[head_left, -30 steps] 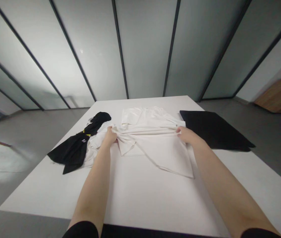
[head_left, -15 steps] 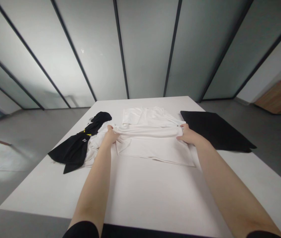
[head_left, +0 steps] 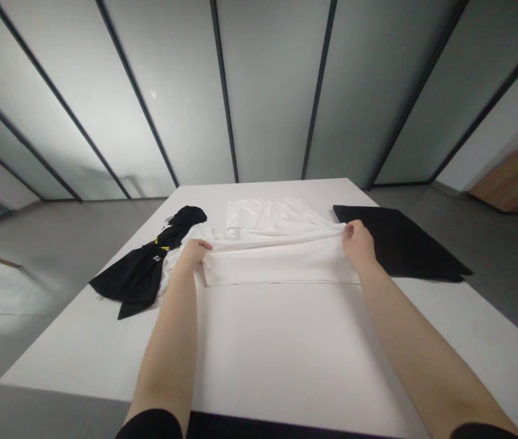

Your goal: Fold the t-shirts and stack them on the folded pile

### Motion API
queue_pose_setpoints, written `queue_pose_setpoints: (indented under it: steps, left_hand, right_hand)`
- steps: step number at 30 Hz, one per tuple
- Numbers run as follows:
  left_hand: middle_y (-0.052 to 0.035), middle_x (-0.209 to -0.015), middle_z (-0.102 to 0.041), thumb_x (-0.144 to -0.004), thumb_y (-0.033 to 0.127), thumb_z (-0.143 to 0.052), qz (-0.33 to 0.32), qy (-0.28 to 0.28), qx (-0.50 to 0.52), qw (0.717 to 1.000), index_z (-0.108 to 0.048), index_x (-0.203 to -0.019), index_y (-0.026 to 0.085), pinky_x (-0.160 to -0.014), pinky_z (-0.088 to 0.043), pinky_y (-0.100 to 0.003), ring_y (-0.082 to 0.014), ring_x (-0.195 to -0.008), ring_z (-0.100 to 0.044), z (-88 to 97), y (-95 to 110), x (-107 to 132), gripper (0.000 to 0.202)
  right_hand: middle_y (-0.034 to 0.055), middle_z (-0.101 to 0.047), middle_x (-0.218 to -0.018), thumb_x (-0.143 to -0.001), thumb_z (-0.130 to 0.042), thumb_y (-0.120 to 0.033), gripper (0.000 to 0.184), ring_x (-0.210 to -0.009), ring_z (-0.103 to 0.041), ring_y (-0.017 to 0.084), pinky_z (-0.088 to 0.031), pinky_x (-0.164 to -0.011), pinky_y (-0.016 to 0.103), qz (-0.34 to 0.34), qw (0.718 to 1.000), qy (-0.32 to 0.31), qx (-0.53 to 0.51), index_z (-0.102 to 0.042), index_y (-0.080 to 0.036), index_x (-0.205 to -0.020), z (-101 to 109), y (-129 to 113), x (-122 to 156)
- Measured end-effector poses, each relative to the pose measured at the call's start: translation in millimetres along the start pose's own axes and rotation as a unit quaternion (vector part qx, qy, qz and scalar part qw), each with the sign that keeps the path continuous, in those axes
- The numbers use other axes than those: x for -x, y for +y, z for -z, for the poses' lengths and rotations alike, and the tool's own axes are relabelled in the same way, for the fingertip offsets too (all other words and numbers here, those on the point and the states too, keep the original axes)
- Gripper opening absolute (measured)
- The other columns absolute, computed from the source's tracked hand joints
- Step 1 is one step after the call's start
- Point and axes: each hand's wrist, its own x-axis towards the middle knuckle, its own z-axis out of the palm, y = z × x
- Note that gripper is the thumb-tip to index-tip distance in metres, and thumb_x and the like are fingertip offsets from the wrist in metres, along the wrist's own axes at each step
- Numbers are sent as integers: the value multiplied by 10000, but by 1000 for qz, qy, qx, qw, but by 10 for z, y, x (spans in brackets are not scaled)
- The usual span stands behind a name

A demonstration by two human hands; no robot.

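A white garment [head_left: 277, 263] lies on the white table [head_left: 277, 347], with its near part folded over into a long band with a straight lower edge. My left hand [head_left: 193, 253] grips the band's left end, and my right hand [head_left: 358, 244] pinches its right end. Beyond the band, more of the garment lies flat. To the left of my left hand, a crumpled black garment with a yellow mark [head_left: 140, 274] rests on top of some white fabric. A flat black cloth [head_left: 396, 241] lies just past my right hand.
The black cloth overhangs the table's right edge. Grey floor surrounds the table, and tall frosted glass panels with dark frames stand beyond it. A wooden cabinet [head_left: 517, 182] stands at the far right.
My right hand has moved to the right and my hands have drawn apart. The slack white fabric has pulled taut into a straight band, and its lower edge has moved away from me.
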Motion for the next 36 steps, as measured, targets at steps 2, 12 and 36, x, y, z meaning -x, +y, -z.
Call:
queue_pose_setpoints:
  steps: [2, 12, 36]
  left_hand:
    - [-73, -845, -780, -809, 46, -564, -7, 5, -51, 999, -786, -988, 169, -778, -562, -278, -217, -825, -749, -18, 12, 15, 311]
    - [-263, -1270, -717, -976, 308, -534, -13, 123, -180, 976, -669, -1246, 112, -996, -511, -434, -374, -1238, -672, -119, 253, 83, 360]
    - [-133, -1085, -797, -966, 450, -627, -214, -164, -188, 944, -727, -1024, 200, -917, -556, -374, -297, -1020, -754, -245, 938, 605, 275]
  right_hand:
    - [117, -659, -977, -946, -526, -200, 156, -896, -620, 266, -468, -837, 357, -4, 1000, -7, 12, -636, -204, -1057, -56, 50, 12]
    - [221, -643, -1135, -931, -594, -326, 298, -1134, -565, 372, -424, -975, 467, 61, 995, -2, 84, -673, -139, -1149, -90, -185, 130]
    - [136, -779, -1140, -1004, -588, -393, 290, -999, -737, 273, -547, -895, 372, 162, 862, -471, 91, -731, -215, -1184, 354, -1251, 677]
